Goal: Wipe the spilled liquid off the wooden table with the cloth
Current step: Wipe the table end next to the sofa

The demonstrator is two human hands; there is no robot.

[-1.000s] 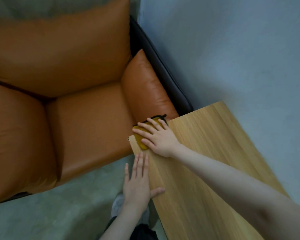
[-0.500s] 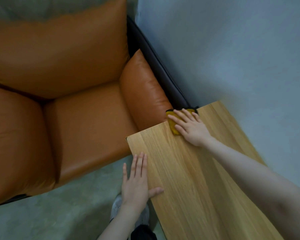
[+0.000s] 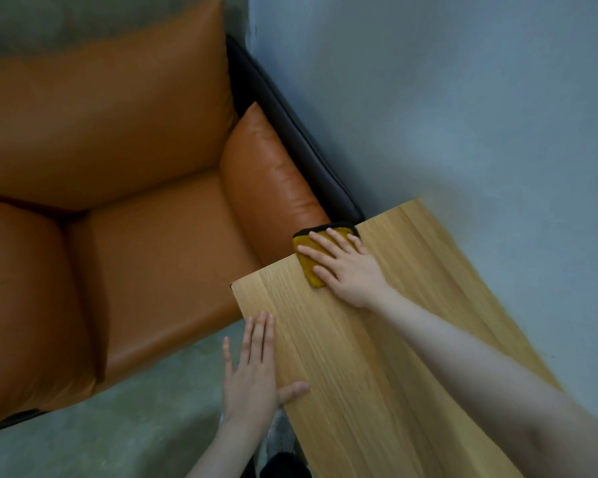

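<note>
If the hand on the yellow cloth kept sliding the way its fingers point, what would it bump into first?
Probably the orange sofa armrest. The right hand presses the cloth at the table's far edge, fingers pointing at that armrest, though its height is unclear.

Orange leather armchair [image 3: 135,215], grey floor [image 3: 118,432]

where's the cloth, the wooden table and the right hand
cloth [image 3: 306,267]: head view, yellow part left of the fingers
wooden table [image 3: 366,381]: head view, bare top
right hand [image 3: 351,267]: head view, back of the hand
</note>
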